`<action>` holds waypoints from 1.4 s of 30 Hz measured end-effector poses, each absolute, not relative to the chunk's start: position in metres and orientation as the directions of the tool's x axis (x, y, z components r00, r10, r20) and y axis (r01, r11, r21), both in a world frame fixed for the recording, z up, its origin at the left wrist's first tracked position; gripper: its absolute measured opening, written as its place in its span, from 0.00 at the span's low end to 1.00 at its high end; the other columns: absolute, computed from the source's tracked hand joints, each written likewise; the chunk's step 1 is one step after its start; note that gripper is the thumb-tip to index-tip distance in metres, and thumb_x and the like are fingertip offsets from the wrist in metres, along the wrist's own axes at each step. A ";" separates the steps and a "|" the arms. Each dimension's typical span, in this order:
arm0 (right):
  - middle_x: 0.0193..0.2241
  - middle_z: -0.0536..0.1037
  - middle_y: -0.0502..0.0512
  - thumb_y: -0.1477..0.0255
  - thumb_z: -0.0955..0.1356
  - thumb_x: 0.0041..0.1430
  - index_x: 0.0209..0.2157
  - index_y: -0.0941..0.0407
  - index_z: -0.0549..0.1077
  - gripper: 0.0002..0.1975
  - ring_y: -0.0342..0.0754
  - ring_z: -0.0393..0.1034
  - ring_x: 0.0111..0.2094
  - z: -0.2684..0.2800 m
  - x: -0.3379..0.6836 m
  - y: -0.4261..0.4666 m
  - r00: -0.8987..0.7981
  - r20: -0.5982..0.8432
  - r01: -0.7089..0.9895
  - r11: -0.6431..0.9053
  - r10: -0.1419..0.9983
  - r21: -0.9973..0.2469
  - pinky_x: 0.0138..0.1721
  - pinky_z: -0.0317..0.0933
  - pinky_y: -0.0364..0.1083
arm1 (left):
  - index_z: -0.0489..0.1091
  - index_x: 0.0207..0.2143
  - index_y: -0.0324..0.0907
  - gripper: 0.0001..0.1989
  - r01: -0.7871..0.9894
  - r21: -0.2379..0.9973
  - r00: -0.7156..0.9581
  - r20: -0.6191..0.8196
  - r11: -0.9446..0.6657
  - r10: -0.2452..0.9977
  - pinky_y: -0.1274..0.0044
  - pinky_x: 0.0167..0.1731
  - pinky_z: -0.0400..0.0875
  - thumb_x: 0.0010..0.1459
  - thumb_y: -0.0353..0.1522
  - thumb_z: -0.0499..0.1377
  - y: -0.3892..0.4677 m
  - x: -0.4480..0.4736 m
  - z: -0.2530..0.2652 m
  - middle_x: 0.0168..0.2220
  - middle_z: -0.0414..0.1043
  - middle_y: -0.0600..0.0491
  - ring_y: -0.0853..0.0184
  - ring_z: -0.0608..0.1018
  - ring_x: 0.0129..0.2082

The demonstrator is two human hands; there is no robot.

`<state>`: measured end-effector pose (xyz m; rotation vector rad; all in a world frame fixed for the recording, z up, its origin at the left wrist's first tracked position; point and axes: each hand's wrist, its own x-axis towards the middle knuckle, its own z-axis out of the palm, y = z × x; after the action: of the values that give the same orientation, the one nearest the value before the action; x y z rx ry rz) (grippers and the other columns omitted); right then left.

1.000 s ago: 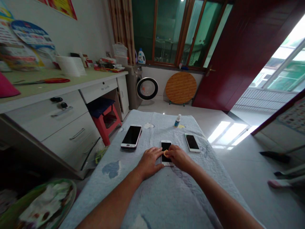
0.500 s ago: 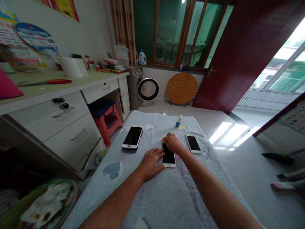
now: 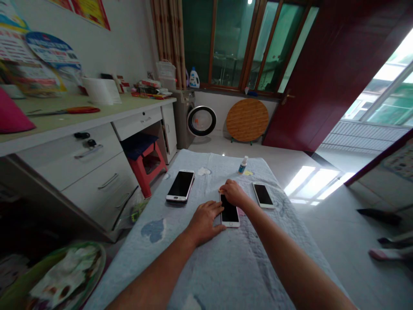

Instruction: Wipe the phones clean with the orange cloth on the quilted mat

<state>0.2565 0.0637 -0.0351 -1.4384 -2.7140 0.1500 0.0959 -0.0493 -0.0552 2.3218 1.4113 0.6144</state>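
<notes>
Surface: one pale blue cloth (image 3: 222,275), patterned with hearts. Room: a desk (image 3: 129,103) is set at left, with scissors (image 3: 82,110) and a white roll (image 3: 101,91) laid on it; a red stool (image 3: 150,165) is tucked partly beneath; beyond, a washer (image 3: 183,114) is placed, its hatch (image 3: 202,121) swung out; a round board (image 3: 247,120) is leaned near a dark red door (image 3: 309,82). Containers: one spray bottle (image 3: 243,165), stood upright on the cloth; one green bin (image 3: 103,257), lower left, in which crumpled tissue (image 3: 64,271) is held; one clear box (image 3: 167,75) and one detergent bottle (image 3: 194,78) (whether on washer or sill cannot be told). Phones: the middle phone (image 3: 230,215) is laid screen up between the left phone (image 3: 181,184) and the right phone (image 3: 263,196). Its left edge is touched by the left hand (image 3: 206,219), fingers extended, thumb parted; at its far end an orange pad (image 3: 221,190) is pinched under the right hand (image 3: 234,191), fingertips bunched.
</notes>
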 end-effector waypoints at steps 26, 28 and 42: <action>0.32 0.72 0.57 0.74 0.60 0.65 0.33 0.60 0.77 0.15 0.46 0.65 0.36 -0.035 0.309 0.021 -0.427 0.042 0.879 0.425 0.903 -0.218 0.39 0.53 0.42 | 0.69 0.54 0.42 0.30 0.777 0.450 0.377 0.227 -0.439 0.898 0.61 0.57 0.60 0.50 0.43 0.66 -0.052 0.102 -0.059 0.59 0.66 0.47 0.52 0.66 0.58; 0.31 0.71 0.57 0.75 0.60 0.64 0.32 0.60 0.77 0.14 0.46 0.65 0.36 -0.034 0.312 0.010 -0.444 0.045 0.863 0.441 0.895 -0.248 0.39 0.53 0.42 | 0.69 0.54 0.42 0.30 0.779 0.451 0.373 0.226 -0.436 0.900 0.61 0.57 0.60 0.50 0.43 0.66 -0.052 0.102 -0.059 0.59 0.66 0.47 0.53 0.67 0.58; 0.32 0.69 0.54 0.76 0.61 0.63 0.28 0.58 0.73 0.12 0.45 0.63 0.36 -0.026 0.327 -0.059 -0.494 0.016 0.790 0.457 0.869 -0.408 0.38 0.53 0.43 | 0.70 0.52 0.41 0.28 0.785 0.445 0.354 0.248 -0.431 0.902 0.61 0.57 0.61 0.50 0.41 0.66 -0.053 0.105 -0.058 0.58 0.67 0.47 0.54 0.67 0.58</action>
<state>0.3267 -0.0590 -0.0258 -1.4390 -2.4844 0.5180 0.1047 -0.0528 -0.0584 2.3694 1.5107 0.6764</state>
